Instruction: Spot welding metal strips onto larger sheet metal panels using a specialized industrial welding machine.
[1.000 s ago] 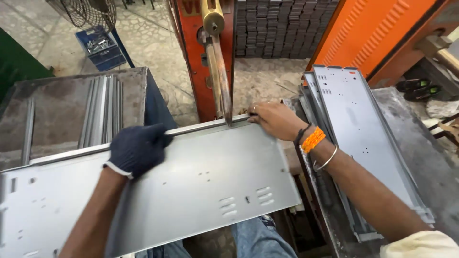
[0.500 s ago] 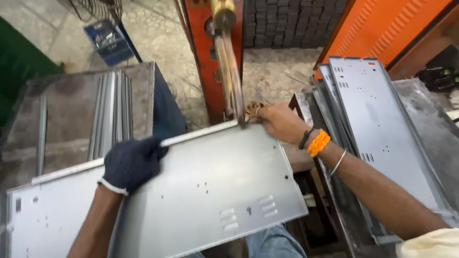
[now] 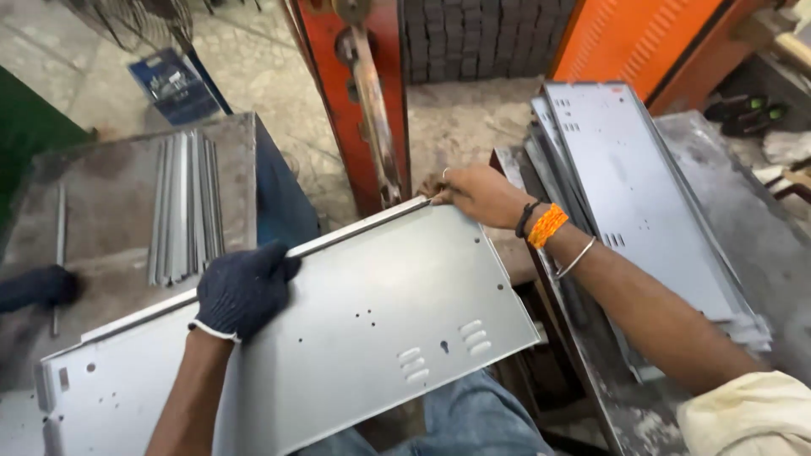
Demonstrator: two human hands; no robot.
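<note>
A long grey sheet-metal panel [image 3: 355, 329] with small holes and slots lies slanted across my lap. My left hand [image 3: 243, 289], in a dark knitted glove, grips its far folded edge near the middle. My right hand [image 3: 477, 194], bare with an orange band and a metal bangle at the wrist, holds the panel's far right corner. That corner sits close to the worn metal lever [image 3: 376, 118] of an orange-red press [image 3: 325, 101].
A stack of similar grey panels [image 3: 629, 186] lies on the worn bench to my right. On the grimy table [image 3: 101, 194] at left rest several narrow metal strips [image 3: 182, 207]. A dark gloved hand [image 3: 38, 287] shows at the left edge. An orange cabinet [image 3: 634, 42] stands behind.
The panel has tilted, its right end rising toward the press lever. Both hands keep their grip; the view has shifted slightly.
</note>
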